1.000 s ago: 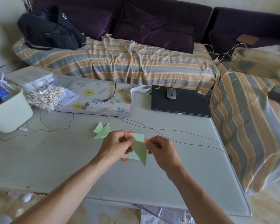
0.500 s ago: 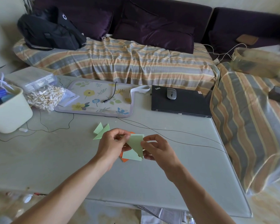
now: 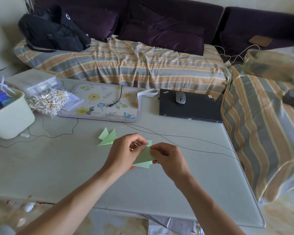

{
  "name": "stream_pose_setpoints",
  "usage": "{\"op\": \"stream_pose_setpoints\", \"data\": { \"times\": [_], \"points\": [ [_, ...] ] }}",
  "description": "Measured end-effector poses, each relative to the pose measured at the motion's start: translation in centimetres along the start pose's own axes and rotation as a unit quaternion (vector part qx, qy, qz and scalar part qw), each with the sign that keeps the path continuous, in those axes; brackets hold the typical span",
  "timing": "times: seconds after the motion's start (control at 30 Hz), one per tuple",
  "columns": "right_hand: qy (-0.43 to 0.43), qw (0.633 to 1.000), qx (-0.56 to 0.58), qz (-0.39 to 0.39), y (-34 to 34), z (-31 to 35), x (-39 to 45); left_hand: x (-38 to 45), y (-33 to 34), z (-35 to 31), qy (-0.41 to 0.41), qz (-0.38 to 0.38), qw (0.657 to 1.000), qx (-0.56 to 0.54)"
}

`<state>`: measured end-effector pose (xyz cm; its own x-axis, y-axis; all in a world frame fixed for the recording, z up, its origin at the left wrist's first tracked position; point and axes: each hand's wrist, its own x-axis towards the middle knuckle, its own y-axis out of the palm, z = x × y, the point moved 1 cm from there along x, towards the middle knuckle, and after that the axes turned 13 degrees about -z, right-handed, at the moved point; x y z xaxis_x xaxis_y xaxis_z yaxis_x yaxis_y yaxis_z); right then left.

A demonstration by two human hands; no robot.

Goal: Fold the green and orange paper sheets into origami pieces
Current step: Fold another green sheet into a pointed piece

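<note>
Green sheet (image 3: 143,156) half-folded above orange sheet (image 3: 132,167); folded green piece (image 3: 108,137) lies beside.

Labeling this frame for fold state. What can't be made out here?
Head view only:
- Orange sheet: just a corner shows, under the green sheet and left hand.
- The fold itself: hidden by both hands' fingers; right hand.
- White bin: cut by the left edge.

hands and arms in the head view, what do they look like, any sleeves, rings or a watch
Both forearms are bare up to the frame's bottom edge, so no sleeves show. The left hand and right hand wear no gloves, and no watch, bracelet or ring is visible on the wrists or fingers. No cables or markings are on the arms.
</note>
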<state>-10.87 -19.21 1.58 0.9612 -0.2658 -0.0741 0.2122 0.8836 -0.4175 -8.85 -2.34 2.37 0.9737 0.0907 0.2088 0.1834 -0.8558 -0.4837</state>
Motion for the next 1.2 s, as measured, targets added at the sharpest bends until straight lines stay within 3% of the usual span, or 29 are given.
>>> {"op": "stream_pose_setpoints", "data": {
  "times": [0.3, 0.53, 0.7, 0.97, 1.1, 1.2],
  "points": [
    [-0.032, 0.999, 0.007, -0.012, -0.33, 0.32, -0.04, 0.27, -0.14, 0.24, -0.065, 0.023, 0.996, -0.047],
    [-0.032, 0.999, -0.007, -0.015, -0.12, -0.17, 0.16, 0.02, -0.23, 0.44, -0.136, 0.087, 0.984, -0.072],
    [0.009, 0.999, 0.041, -0.025, -0.02, -0.32, 0.26, -0.03, -0.19, 0.07, -0.187, 0.061, 0.974, -0.114],
    [0.099, 0.978, 0.172, 0.064, -0.32, -0.05, 0.0, -0.21, 0.21, 0.37, -0.268, 0.053, 0.937, -0.217],
    [0.106, 0.981, 0.146, 0.066, -0.25, -0.23, 0.04, -0.35, 0.37, 0.59, -0.294, 0.05, 0.926, -0.229],
    [0.102, 0.986, 0.117, 0.055, -0.15, -0.45, 0.02, -0.43, 0.28, 0.52, -0.278, 0.065, 0.937, -0.199]
  ]
}}
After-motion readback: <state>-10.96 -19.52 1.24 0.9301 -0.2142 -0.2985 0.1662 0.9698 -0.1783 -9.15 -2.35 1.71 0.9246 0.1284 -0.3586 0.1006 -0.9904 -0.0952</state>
